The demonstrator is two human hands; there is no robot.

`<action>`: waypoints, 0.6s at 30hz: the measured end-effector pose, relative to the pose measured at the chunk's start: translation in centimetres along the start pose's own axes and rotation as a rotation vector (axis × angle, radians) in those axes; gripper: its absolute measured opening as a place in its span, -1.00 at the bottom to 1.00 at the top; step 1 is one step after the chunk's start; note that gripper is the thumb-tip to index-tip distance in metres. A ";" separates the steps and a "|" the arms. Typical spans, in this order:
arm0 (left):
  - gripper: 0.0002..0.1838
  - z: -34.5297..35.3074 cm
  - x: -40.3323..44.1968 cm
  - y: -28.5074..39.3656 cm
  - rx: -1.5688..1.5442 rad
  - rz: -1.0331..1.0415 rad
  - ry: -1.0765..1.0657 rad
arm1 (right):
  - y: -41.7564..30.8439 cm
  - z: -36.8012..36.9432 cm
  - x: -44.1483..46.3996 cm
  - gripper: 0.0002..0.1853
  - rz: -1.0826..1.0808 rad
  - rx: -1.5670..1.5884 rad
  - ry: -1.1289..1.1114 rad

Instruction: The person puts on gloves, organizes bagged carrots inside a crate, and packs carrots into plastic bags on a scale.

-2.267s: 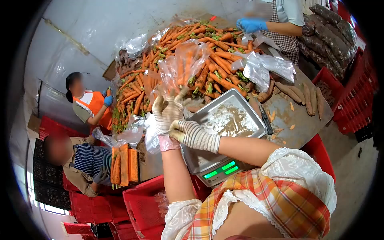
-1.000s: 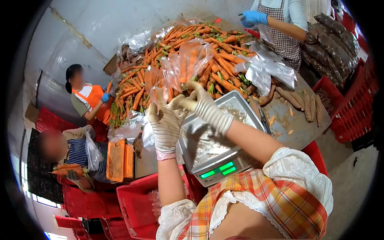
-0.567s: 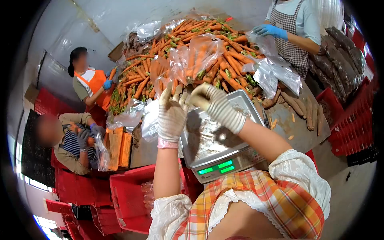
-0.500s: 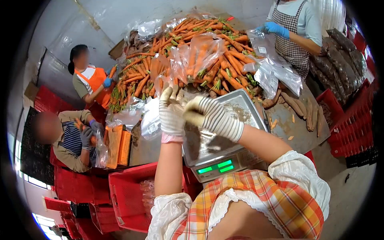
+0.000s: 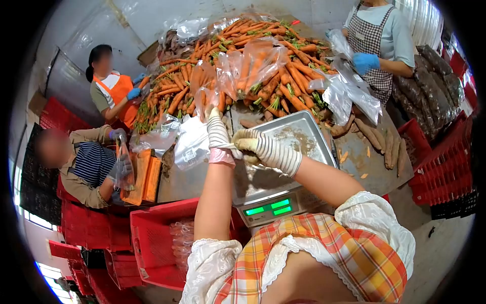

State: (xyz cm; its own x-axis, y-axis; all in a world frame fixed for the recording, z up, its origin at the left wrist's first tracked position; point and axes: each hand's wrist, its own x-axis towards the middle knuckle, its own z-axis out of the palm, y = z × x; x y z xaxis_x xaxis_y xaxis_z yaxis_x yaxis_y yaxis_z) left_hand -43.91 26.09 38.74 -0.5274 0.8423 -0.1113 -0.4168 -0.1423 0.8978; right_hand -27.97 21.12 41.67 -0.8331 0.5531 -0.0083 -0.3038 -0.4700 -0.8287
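Note:
My left hand [image 5: 216, 130], in a white striped glove, stretches away from me beside the scale, fingers pointing toward the carrot pile. Its fingertips overlap the end of a clear plastic bag [image 5: 205, 93]; whether they touch it I cannot tell. With closed fingers, my right hand [image 5: 266, 151], gloved the same way, pulls at the left glove [image 5: 232, 148] near the wrist, drawing its fabric sideways. A pink cuff [image 5: 221, 157] shows below that glove. Under my right hand is the metal pan [image 5: 281, 177] of a digital scale [image 5: 268, 209] with lit green displays.
Carrots [image 5: 243, 40] are heaped beyond the scale, with clear bags on them. Brown roots [image 5: 372, 134] lie at right. A red crate [image 5: 162, 243] holding filled bags stands below left. Co-workers are at left [image 5: 88, 167], far left [image 5: 112, 93] and right [image 5: 377, 50].
My right hand has moved from the left palm down to the left glove's wrist and now pulls its fabric. The near left co-worker has raised a bag with carrots.

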 end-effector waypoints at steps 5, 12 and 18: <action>-0.47 -0.8 3.5 -0.1 0.841 0.480 0.001 | 0.6 0.8 0.4 -0.82 -0.653 -1.265 0.271; -0.24 1.6 -0.4 -0.2 1.592 0.771 -0.030 | -0.7 1.9 2.0 -0.74 -0.554 -1.308 0.572; -0.15 2.9 -0.7 0.4 0.512 -0.183 -0.323 | 0.6 4.4 0.7 -0.76 -0.443 -1.638 0.294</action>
State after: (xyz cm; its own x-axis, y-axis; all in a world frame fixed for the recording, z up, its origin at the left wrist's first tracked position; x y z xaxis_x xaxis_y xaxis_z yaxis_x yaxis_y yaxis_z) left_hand -41.56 26.94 40.36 -0.1976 0.9554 -0.2196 -0.0298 0.2180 0.9755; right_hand -30.79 18.20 43.59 -0.6598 0.6222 0.4213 0.4373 0.7739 -0.4581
